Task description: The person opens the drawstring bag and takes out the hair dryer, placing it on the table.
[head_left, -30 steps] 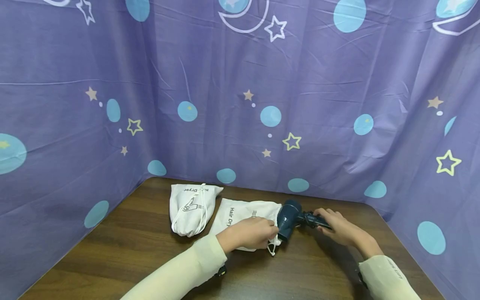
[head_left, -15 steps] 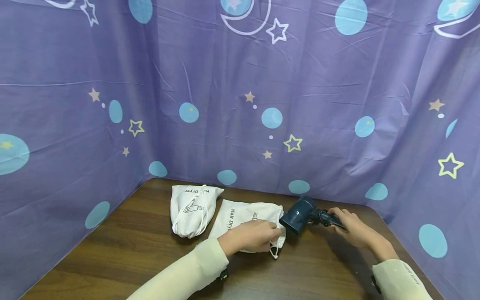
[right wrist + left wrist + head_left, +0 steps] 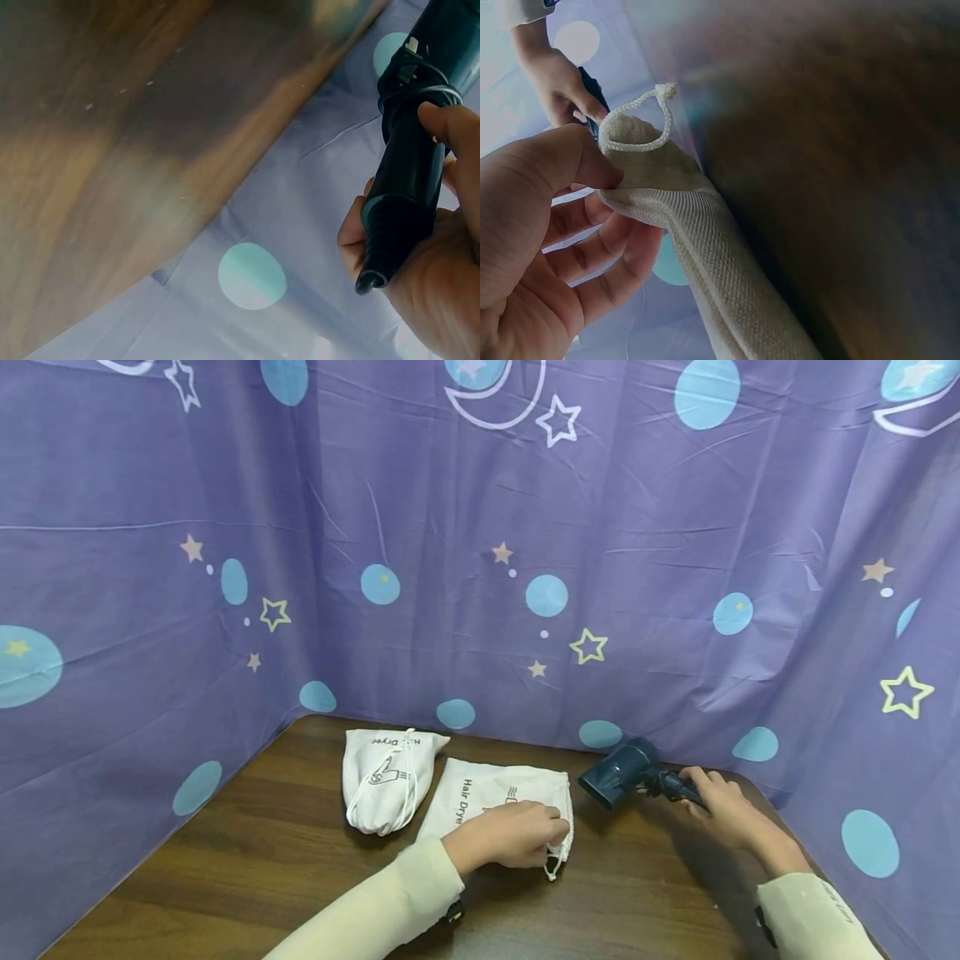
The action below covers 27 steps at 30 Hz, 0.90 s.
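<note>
A dark teal hair dryer [image 3: 617, 774] is at the back right, its handle gripped by my right hand [image 3: 723, 810]. In the right wrist view the thumb and fingers of my right hand [image 3: 442, 247] wrap the dryer's handle [image 3: 405, 172], with the cord wound around it. My left hand [image 3: 517, 833] pinches the mouth edge of a white drawstring bag [image 3: 480, 783] printed "Hair Dryer", lying on the table. The left wrist view shows the thumb and fingers of my left hand [image 3: 577, 217] on the bag's cloth [image 3: 712, 247], beside its looped cord [image 3: 665, 112].
To the left lies a second white drawstring bag [image 3: 386, 785], bulging, its cords across the front. Both bags rest on the brown wooden table [image 3: 247, 860]. A purple curtain [image 3: 450, 635] with stars and blue dots stands close around the table's back and sides.
My right hand has moved right with the hair dryer, away from the bag's mouth, and the dryer has turned. My left hand keeps its hold on the bag, almost unmoved.
</note>
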Motion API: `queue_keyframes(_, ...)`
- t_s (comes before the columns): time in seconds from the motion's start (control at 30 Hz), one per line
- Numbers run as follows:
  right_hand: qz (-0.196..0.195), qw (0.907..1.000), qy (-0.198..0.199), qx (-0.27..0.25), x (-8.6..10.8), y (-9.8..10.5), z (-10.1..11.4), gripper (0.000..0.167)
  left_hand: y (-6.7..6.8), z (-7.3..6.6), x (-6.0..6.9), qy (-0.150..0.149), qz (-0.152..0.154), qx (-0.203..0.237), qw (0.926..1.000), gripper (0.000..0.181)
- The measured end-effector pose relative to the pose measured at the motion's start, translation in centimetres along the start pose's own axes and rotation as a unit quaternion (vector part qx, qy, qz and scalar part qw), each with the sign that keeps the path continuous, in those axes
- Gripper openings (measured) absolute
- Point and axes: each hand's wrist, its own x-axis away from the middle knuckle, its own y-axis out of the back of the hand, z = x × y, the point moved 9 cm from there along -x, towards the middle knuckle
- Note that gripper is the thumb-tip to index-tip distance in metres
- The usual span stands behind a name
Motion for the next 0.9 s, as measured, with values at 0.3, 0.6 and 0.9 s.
queue_keyframes(0.3, 0.014, 0.9962, -0.086, 0.0, 0.9, -0.3, -2.6, 0.037, -0.1, -0.2, -0.1, -0.002, 0.003, 0.003, 1.0, 0.02)
queue_keyframes(0.6, 0.02, 0.9836, -0.18, 0.002, 1.8, -0.6, -5.2, 0.041, -0.1, -0.3, -0.1, -0.004, 0.002, 0.002, 1.0, 0.019)
queue_keyframes(0.9, 0.049, 0.9691, -0.241, -0.017, 2.3, -1.3, -6.4, 0.046, -0.2, -0.3, -0.2, -0.004, 0.002, 0.002, 1.0, 0.019)
